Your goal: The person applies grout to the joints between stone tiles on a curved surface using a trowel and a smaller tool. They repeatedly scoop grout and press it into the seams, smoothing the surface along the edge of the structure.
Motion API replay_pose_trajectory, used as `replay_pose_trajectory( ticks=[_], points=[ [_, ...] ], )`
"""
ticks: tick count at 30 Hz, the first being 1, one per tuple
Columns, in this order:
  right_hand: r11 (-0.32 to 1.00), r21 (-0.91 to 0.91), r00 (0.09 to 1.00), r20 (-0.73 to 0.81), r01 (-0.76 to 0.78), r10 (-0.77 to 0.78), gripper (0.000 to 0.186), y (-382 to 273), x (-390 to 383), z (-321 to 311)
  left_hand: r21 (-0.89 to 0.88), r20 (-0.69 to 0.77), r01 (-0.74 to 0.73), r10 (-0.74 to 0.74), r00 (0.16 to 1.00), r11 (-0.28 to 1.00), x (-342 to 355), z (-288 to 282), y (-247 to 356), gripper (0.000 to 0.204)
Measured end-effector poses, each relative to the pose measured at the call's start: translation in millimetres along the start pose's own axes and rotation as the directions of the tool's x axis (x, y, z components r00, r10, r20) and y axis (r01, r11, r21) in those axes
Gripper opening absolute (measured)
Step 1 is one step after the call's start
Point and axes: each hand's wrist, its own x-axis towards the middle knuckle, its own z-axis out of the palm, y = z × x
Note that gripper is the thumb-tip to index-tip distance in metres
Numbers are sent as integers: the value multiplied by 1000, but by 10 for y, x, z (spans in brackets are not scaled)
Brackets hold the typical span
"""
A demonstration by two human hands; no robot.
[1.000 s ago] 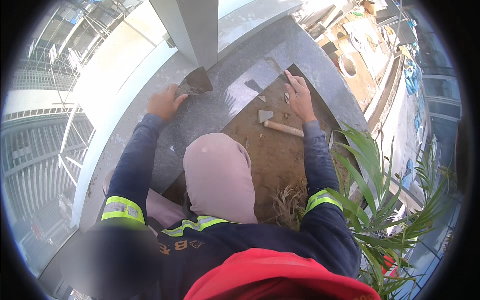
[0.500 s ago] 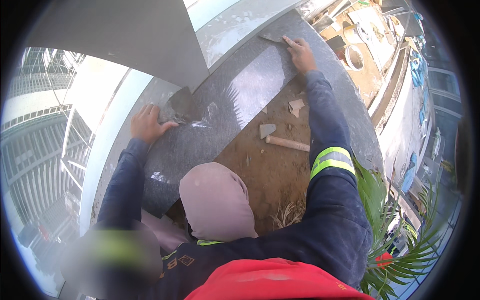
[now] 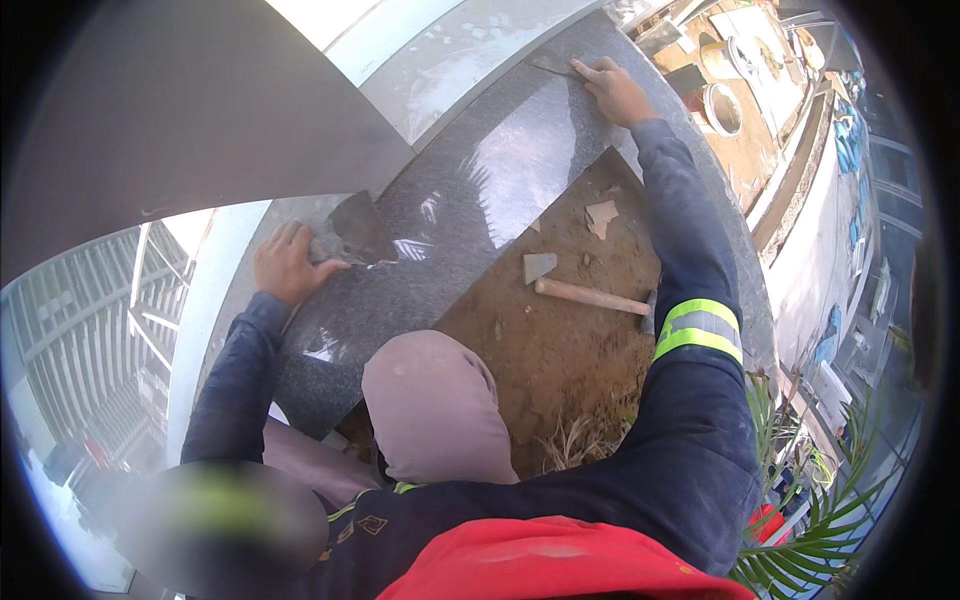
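A long, dark grey polished stone slab [image 3: 400,310] runs diagonally from lower left to upper right. At its left end my left hand [image 3: 288,265] lies palm down, thumb stretched to the right and fingers apart. Beside that thumb is a dark, flat angular patch [image 3: 362,228] with a rough grey edge. At the far end, my right hand [image 3: 615,92] is laid on the stone, one finger stretched out toward a thin grey pointed patch [image 3: 550,66]. Whether that patch is a loose piece or part of the surface, I cannot tell. Neither hand visibly grips anything.
Bare soil [image 3: 520,350] beside the slab bears a wooden-handled hammer [image 3: 590,296], a grey stone chip [image 3: 538,266] and a broken tile piece [image 3: 601,217]. A large grey panel [image 3: 220,110] overhangs the left. Buckets [image 3: 722,110] stand far right; palm leaves [image 3: 825,545] are lower right.
The view has shifted, so the grey panel covers more of the left and the hammer's head now shows. Both hands stay at about the same places on the slab.
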Motion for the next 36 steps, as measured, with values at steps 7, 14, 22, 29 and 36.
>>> replay_pose_trajectory(
  ticks=[7,14,22,29,36],
  points=[
    [986,-163,973,230,16,22,49,-165,239,-421,-21,130,86,-83,988,996,-43,20,-28,74],
    [998,14,989,130,-68,66,47,-73,-120,-503,-40,100,85,-81,992,996,-33,33,-23,68],
    [996,73,998,-41,-46,49,50,21,-11,-133,-25,188,141,-134,973,990,3,-57,48,60],
    [994,-12,990,88,-108,109,51,-71,111,-110,-34,235,167,-154,960,985,-21,-97,29,56],
    [989,-142,964,250,-52,86,46,-177,169,-646,-46,208,175,-162,965,984,-24,-83,10,57]
  ],
)
